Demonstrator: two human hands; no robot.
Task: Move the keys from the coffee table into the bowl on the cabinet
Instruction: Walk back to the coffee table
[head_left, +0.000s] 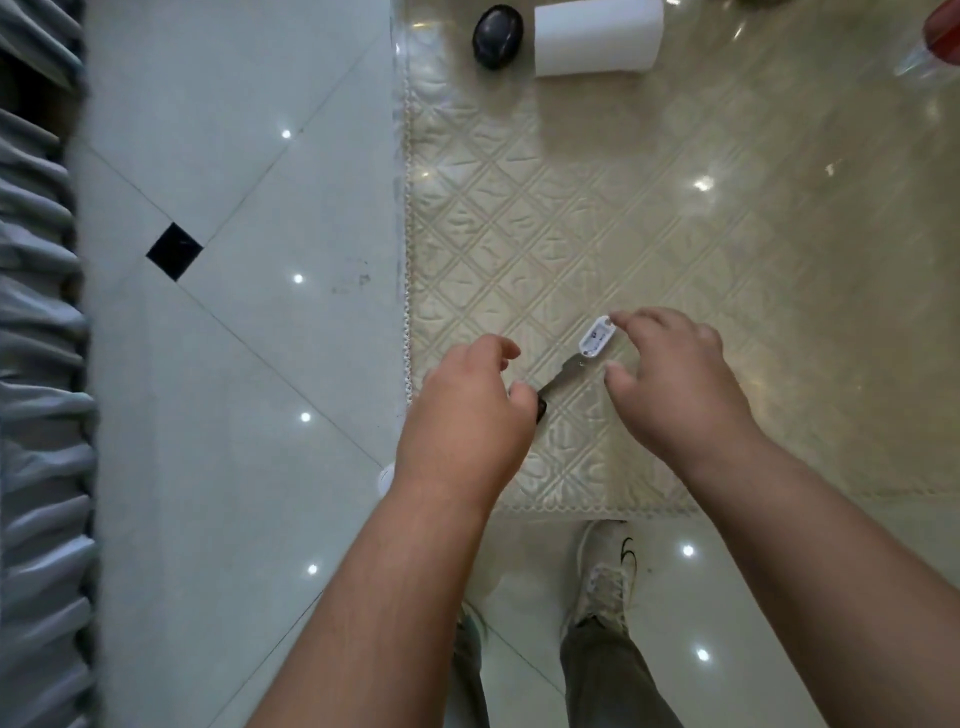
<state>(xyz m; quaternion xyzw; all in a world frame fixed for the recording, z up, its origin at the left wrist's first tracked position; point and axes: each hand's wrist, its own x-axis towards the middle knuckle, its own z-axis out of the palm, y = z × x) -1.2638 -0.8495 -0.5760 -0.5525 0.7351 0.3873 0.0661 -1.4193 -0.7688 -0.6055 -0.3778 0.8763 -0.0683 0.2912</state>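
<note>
Both your hands are working the keys.
Your left hand (467, 410) is pinching the metal key with white rectangular fob (576, 361); your right hand (675, 384), at its 3 o'clock, is hovering with fingers spread.

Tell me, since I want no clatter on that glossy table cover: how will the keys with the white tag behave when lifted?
The keys look thin and metal, so probably stiff and light. The white tag seems joined at one end, so it will likely swing. On the shiny table cover they may slide if nudged. The left hand seems to pinch the blade's tip; the right hand hovers by the tag.
</note>
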